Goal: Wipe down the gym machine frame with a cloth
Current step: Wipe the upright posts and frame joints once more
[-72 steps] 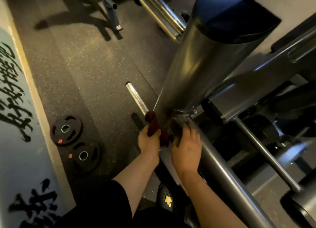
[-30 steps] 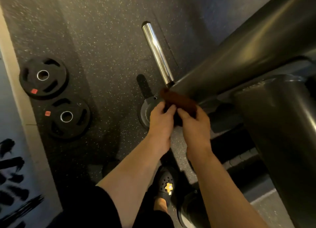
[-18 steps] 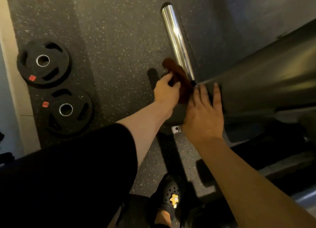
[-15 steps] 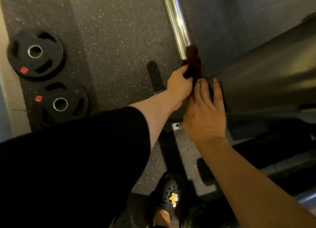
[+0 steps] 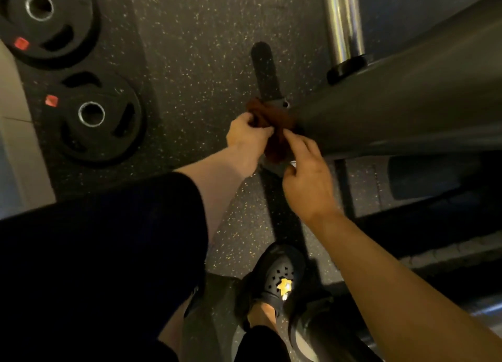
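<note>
A dark red-brown cloth (image 5: 271, 122) is bunched against the low end of the thick grey frame tube (image 5: 402, 98) of the gym machine. My left hand (image 5: 245, 136) grips the cloth's left part with curled fingers. My right hand (image 5: 305, 177) pinches the cloth's lower right part between thumb and fingers, beside the tube's end. A chrome weight peg (image 5: 343, 19) rises from the tube toward the top edge of the view.
Two black weight plates (image 5: 97, 117) (image 5: 46, 16) lie on the speckled rubber floor at the left, next to a pale wall base (image 5: 16, 133). My black clog (image 5: 279, 277) stands below the hands. Dark machine parts (image 5: 423, 177) fill the right.
The cloth has come down off the chrome peg to the tube's low end. My right hand left the tube and now pinches the cloth. The camera has tilted further down.
</note>
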The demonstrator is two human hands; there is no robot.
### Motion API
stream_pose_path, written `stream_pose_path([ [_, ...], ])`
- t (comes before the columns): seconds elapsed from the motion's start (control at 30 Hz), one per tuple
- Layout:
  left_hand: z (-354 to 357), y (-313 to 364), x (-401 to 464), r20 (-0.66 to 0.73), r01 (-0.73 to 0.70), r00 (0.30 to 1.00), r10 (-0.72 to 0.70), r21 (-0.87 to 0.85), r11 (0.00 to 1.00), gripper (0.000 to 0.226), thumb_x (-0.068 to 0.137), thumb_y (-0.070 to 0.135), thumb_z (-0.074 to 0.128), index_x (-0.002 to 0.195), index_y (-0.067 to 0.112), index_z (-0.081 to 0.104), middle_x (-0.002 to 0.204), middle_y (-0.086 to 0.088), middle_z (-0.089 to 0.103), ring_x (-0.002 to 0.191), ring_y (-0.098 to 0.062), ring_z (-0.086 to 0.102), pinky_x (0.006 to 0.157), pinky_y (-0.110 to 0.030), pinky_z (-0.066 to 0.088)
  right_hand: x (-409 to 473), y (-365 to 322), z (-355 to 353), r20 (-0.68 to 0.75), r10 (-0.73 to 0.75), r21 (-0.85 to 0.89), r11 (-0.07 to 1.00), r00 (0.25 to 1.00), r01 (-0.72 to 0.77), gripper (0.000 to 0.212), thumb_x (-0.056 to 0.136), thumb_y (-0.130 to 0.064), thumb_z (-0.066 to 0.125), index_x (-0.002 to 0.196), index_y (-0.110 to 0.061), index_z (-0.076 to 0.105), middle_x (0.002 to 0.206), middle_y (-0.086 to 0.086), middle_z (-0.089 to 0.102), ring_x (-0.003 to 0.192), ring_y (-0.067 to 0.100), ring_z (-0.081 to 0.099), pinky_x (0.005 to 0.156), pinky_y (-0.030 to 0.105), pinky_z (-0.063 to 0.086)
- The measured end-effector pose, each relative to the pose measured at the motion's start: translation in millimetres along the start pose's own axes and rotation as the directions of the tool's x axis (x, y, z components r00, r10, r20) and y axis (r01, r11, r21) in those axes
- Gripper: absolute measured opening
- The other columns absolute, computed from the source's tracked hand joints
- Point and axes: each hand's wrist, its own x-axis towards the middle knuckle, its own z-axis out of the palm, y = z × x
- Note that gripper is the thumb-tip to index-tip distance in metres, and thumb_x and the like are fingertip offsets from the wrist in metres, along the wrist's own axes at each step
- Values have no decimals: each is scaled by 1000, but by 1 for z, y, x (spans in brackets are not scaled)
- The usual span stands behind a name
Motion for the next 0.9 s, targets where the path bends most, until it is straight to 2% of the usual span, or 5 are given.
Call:
stream_pose_path([
  [0.27,-25,-77,35,163,214,970,-182,-204,955,18,99,20,48,109,14,62,118,-12,65,109,-25,60,89,-34,50,44,30,101,140,208,340,908,968,-244,73,90,-6,63,150,-32,30,147,10,36,134,26,41,112,38,36],
  [0.5,-17,-96,80,153,129,985,-74,-385,914,36,104,24,38,138,12,46,124,-12,60,104,-21,58,78,-28,50,125,16,106,-138,-114,-330,942,984,63,48,91,-10,59,138,-18,49,141,12,41,126,30,46,107,34,36],
  [0.67,-17,-92,113,226,269,956,-185,-432,861,33,105,20,38,135,13,49,130,-13,57,106,-18,58,96,-32,46,209,30,109,73,43,-812,583,996,35,57,97,-13,51,148,-1,29,154,27,20,136,44,29,109,49,33],
  [0.73,-16,-93,119,253,304,945,-207,-444,843,33,105,22,37,132,11,52,126,-11,61,98,-17,59,80,-28,50,227,38,112,80,192,-874,485,978,-23,61,97,-18,51,148,1,26,153,29,20,134,46,32,105,52,35],
  [0.9,-11,-98,125,286,320,936,-207,-444,837,39,105,33,36,135,14,52,130,-4,60,94,-13,58,72,-24,47,226,39,124,-63,125,-749,650,990,-129,44,94,-19,58,133,-4,45,134,23,46,119,38,49,93,47,44],
])
